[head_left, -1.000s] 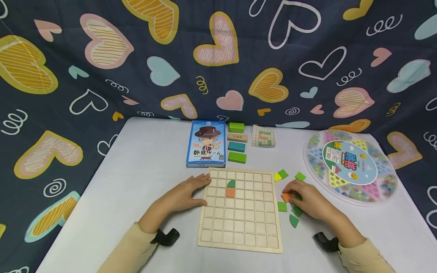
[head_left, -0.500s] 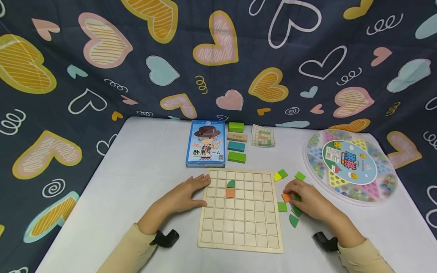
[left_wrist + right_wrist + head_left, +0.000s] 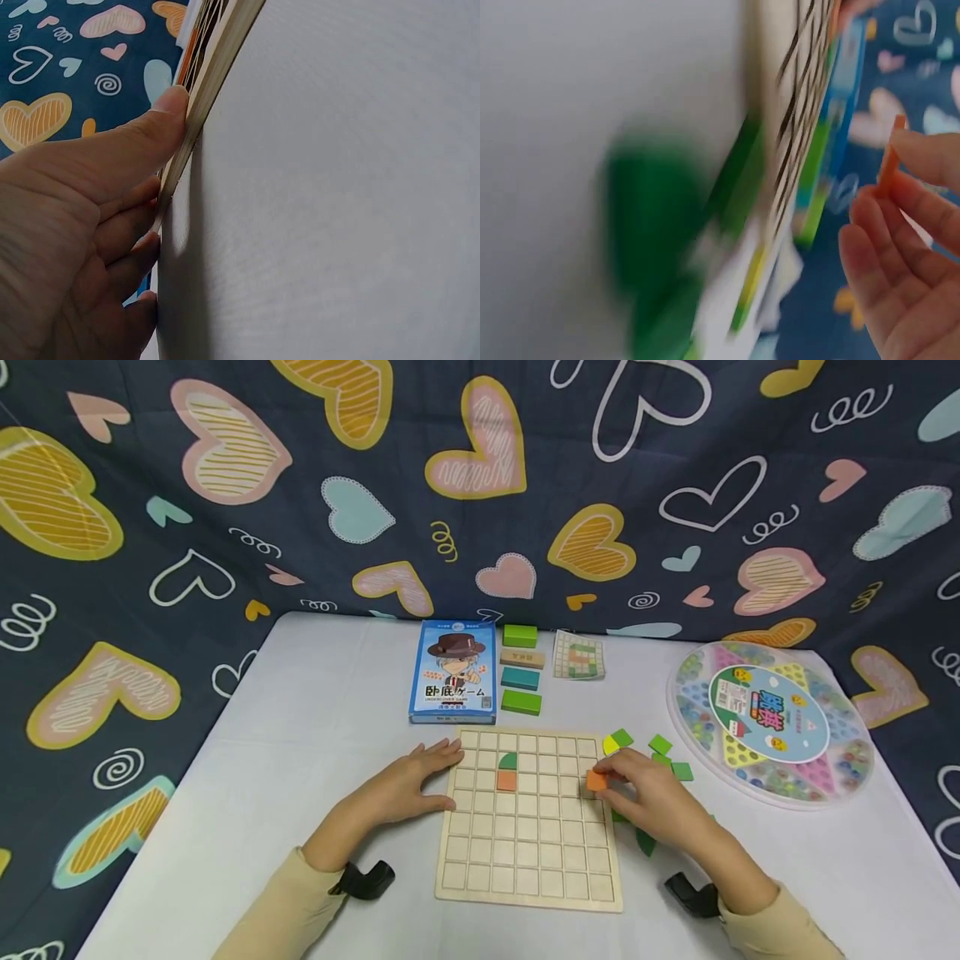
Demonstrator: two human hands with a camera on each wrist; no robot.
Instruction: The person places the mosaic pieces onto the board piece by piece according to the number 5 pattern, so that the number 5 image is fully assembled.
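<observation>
Between thumb and fingers my right hand [image 3: 652,797] pinches an orange square tile [image 3: 597,780], held over the right edge of the wooden grid board [image 3: 528,885]. The right wrist view shows that orange tile [image 3: 889,161] edge-on in the fingertips. My left hand [image 3: 397,785] rests along the board's left edge, thumb and fingers spread; in the left wrist view the thumb touches the board's side [image 3: 217,75]. On the board, a green quarter-round tile [image 3: 507,762] lies directly above another orange square tile [image 3: 507,780].
Green tiles [image 3: 660,744] and a yellow-green piece [image 3: 611,744] lie right of the board, some partly hidden by my right hand. Behind the board are a blue game box [image 3: 453,672], several blocks [image 3: 521,702] and a pattern card [image 3: 578,657]. A round marble game case [image 3: 768,727] stands far right.
My right hand has lifted the orange tile from the pile and moved left with it to the board's right edge. The left hand has stayed in place.
</observation>
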